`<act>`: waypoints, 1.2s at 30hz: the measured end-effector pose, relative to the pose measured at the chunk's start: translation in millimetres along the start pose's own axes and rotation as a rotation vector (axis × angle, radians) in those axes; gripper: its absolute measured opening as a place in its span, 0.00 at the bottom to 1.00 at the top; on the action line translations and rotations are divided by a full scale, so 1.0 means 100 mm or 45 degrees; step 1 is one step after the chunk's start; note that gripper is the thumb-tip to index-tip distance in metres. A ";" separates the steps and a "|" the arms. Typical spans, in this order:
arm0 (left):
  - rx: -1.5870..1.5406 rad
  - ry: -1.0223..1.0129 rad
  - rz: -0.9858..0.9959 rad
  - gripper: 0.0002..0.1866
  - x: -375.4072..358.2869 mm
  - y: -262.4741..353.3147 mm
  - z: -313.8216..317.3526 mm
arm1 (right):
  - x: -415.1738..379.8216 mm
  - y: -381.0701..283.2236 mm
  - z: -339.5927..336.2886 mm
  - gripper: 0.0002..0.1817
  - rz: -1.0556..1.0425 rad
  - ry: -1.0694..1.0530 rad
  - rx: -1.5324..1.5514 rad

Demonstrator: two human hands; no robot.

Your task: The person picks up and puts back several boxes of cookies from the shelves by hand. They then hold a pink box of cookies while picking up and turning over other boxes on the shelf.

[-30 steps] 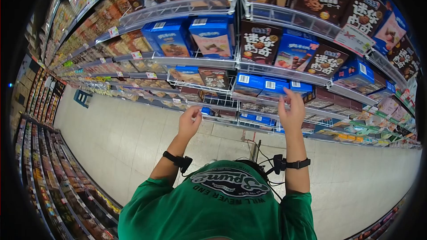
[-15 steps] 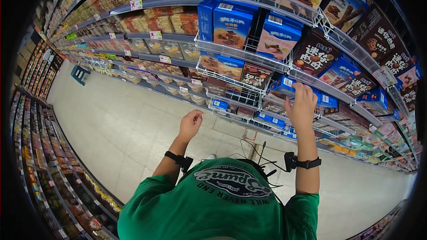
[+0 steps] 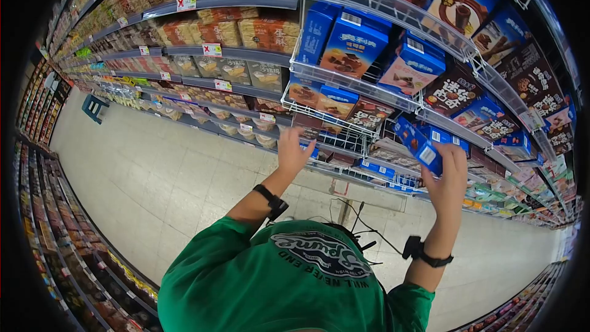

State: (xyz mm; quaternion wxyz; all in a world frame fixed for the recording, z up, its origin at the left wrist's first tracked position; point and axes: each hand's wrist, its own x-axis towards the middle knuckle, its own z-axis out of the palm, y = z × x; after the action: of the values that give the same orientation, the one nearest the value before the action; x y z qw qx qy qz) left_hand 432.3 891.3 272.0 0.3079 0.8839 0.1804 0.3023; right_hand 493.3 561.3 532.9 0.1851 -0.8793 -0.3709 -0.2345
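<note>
In my right hand (image 3: 447,178) is a blue snack box (image 3: 413,141), gripped at its near end. The box is tilted, with its barcode end toward me, and it overlaps the wire shelf front. My left hand (image 3: 295,149) is raised with thumb and fingers apart, holding nothing. Its fingertips are right by a dark brown box (image 3: 305,122) on a lower shelf. Between the hands is a white wire basket shelf (image 3: 347,141). Above it, a blue box with a chocolate picture (image 3: 353,43) and a pink-fronted blue box (image 3: 410,64) stand upright.
Clear plastic shelf fronts (image 3: 381,9) stick out above my hands. Packaged snacks (image 3: 267,32) fill the shelves on the left. A dark step stool (image 3: 94,109) stands on the pale floor (image 3: 160,166) down the aisle. Another stocked shelf (image 3: 67,233) runs along the far left.
My right hand has drawn the blue box outward from the shelf and tilted it, moving right and toward me. My left hand has risen toward the shelf, its fingers spreading.
</note>
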 end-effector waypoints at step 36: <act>-0.311 0.053 -0.151 0.46 0.46 -0.22 0.33 | -0.12 -0.24 3.48 0.32 0.517 -0.167 0.779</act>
State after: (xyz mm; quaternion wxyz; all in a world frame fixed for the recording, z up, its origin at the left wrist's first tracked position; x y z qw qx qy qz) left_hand 485.5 916.4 256.7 0.4267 0.8212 0.2006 0.3214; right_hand 563.9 743.7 244.3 0.4579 -0.8522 -0.2529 -0.0147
